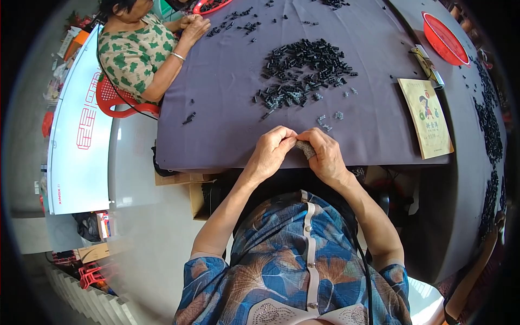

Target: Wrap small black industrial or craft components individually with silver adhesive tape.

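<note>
My left hand (273, 152) and my right hand (327, 156) meet at the fingertips above the near edge of the table, which has a grey cloth (227, 142). What is pinched between the fingertips is too small or hidden to tell. A grey textured wrap (305, 150) sits around a finger of my right hand. Beyond my hands lies a large pile of small black cylindrical parts (310, 59), with grey metallic-looking pieces (284, 98) on its near side. Small loose coil-like pieces (323, 122) lie just past my fingertips.
A booklet (425, 118) with a drawn figure lies at the right, beside a red plastic basket (446, 38). More black parts (487, 122) cover the far-right table. A co-worker (136, 53) sits on a red chair (106, 95) at the upper left, near a red tray (209, 5).
</note>
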`<state>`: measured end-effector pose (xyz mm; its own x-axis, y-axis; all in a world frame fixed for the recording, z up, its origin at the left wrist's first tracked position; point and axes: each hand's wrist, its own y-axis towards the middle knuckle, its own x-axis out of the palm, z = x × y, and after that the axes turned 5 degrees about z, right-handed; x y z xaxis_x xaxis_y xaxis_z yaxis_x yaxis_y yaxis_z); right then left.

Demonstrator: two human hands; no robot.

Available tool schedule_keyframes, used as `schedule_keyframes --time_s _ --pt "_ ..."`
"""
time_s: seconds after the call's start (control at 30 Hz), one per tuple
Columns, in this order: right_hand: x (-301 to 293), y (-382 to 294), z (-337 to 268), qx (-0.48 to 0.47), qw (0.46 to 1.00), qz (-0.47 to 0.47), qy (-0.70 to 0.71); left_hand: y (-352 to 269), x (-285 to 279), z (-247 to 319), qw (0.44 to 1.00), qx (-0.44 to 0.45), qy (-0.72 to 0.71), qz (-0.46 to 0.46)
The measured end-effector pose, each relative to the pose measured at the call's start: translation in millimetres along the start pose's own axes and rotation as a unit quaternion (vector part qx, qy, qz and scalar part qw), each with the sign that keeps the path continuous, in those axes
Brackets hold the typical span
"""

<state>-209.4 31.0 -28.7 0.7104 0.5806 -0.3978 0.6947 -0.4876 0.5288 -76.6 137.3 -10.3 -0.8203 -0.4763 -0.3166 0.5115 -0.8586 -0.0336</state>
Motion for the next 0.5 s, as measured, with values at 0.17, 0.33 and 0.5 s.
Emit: schedule_keyframes --time_s 0.17,0.33,0.5 --pt "-3.0 2.9 -1.9 0.05 0.998 0.01 0.036 6.2 -5.4 0.3 0.995 0.044 0.04 0.079" --pt "-3.2 4.6 -1.5 0.053 0.998 0.002 0.045 45.8 -23.4 -10.8 0.971 0.112 0.126 0.171" --pt "-3.7 3.8 -2.7 0.058 0.997 -0.001 0.053 93.1 -15.3 -3.9 0.943 0.2 0.225 0.141"
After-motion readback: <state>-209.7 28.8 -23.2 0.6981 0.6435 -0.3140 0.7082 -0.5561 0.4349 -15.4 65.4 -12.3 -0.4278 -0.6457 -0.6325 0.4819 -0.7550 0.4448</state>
